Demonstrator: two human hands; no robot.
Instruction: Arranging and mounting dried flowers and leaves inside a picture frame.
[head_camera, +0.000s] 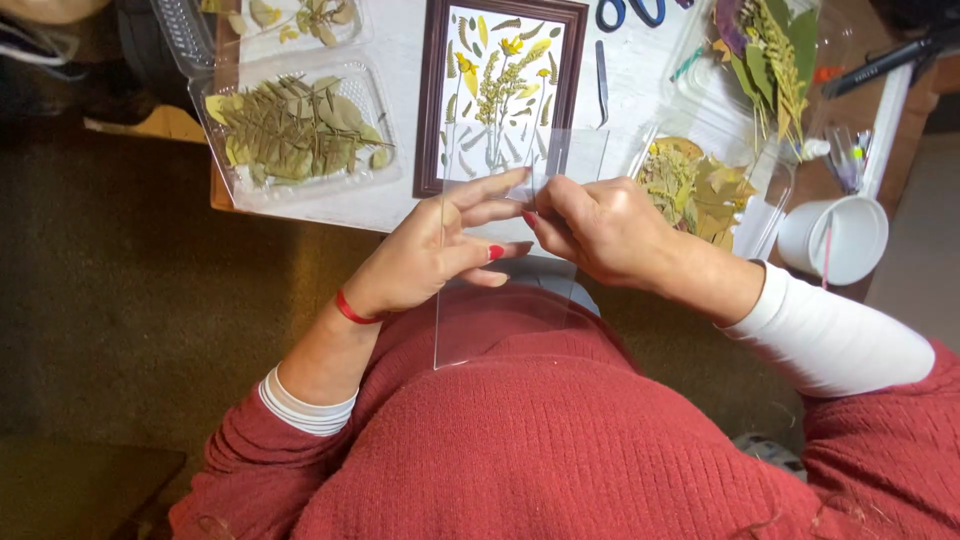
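One white bench carries one dark wooden picture frame of pressed flowers near its front edge and three clear plastic trays of dried leaves. Over that edge, one clear glass pane is pinched between two hands: left hand with fingers extended, right hand closed on it. One white cup stands right.
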